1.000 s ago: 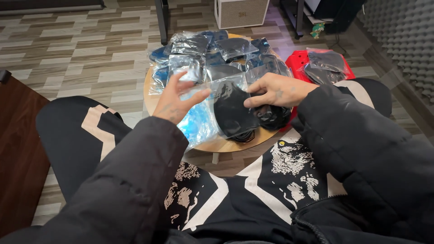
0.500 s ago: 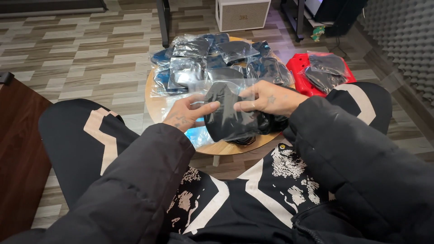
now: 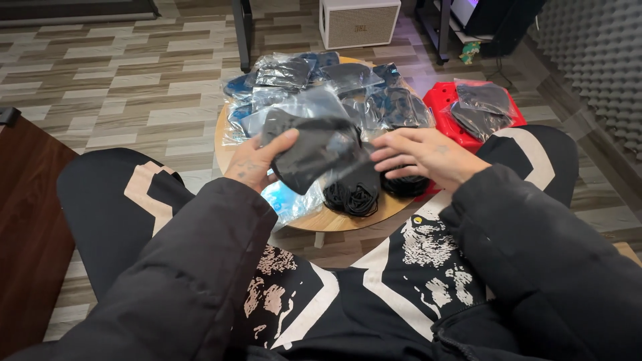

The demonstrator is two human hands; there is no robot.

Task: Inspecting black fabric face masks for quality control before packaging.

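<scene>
Black fabric piece in a clear plastic bag, held up just above the near half of the round wooden table, between both hands.

Left hand: pinching the bag's left edge, thumb on the near face, fingers curled behind. Right hand: fingers spread and flat, fingertips touching the bag's right edge, thumb not clearly visible. Can't tell if it is gripping or only steadying.

Handling, as a judgement:
- Light. It hangs from an edge pinch without sagging the wrist.
- Soft, no stiffness. The film creases and the fabric folds inside it.
- Slick film, so the contents may slide within the bag. Pinch through film and fabric together, not film alone.
- Not fragile, though thin film could tear if pulled at one corner.
- Best hold: two opposite edges, or one hand flat under the middle.

Just below the bag: bundle of black cord or elastic on the table's near edge, and a pale blue bagged item near-left of it.

Far half of the table: pile of similar bagged dark pieces, overlapping, count unclear.

Right of the table, touching or just beside it: red container with more bagged dark pieces on top.

Far side: white speaker box on the wood-pattern floor. Dark brown furniture at left.
</scene>
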